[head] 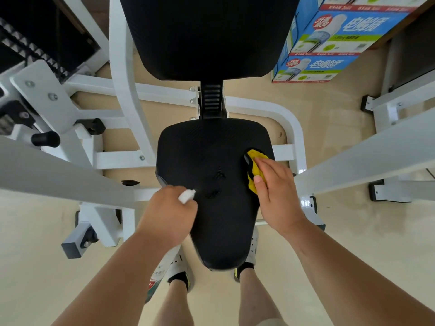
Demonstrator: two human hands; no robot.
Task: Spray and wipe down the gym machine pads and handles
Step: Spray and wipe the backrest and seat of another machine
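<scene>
Down on the black seat pad [207,149], the right hand [275,196] lies nearly flat, fingers pressing a yellow cloth [257,155] against the pad's right edge. The left hand [169,215] curls round a spray bottle [186,196] (white nozzle aimed at the pad's left side).

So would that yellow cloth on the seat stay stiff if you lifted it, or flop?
Probably flop: the cloth is bunched in folds under the right hand. It likely weighs little, being thin and crumpled. Pushed, it should slide rather than roll, since it lies pressed on the seat.
</scene>
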